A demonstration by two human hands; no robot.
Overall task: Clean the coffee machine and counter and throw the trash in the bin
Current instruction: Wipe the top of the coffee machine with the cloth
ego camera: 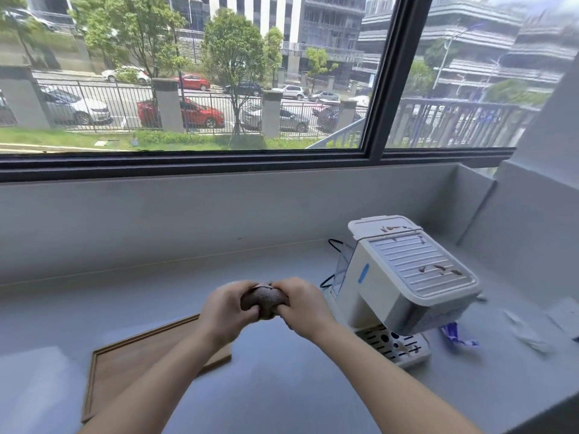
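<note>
"Coffee machine (407, 286) sits at the right of the grey counter (282, 386), near the corner under the window (376, 89). It's white and turned a little off square."

"Dirty?"

"Brown bits (438, 269) lie on its ribbed top, with a few more on the lid behind. There's one crumb on the slotted drip tray (394, 344) at the front, too."

"Anything round it?"

"A clear water tank (343, 267) on its back left side, with a black cord (333, 245) looping out behind. There's a blue sticker (363, 273) on the side panel. Just right of the drip tray, a crumpled blue and white wrapper (457, 336) lies on the counter. Further right are some pale scraps (526, 333), too blurred for me to say what they are."

"And the hands?"

"Both are raised over the counter, left of the machine and apart from it. The left hand (224, 308) and the right hand (305, 305) are curled round one brown wad (264, 300) between them, fingers wrapped over it from either side. Cloth or paper, I cannot tell."

"What's under the arms?"

"A wooden tray (125, 371), flat on the counter beneath the left forearm."
</note>
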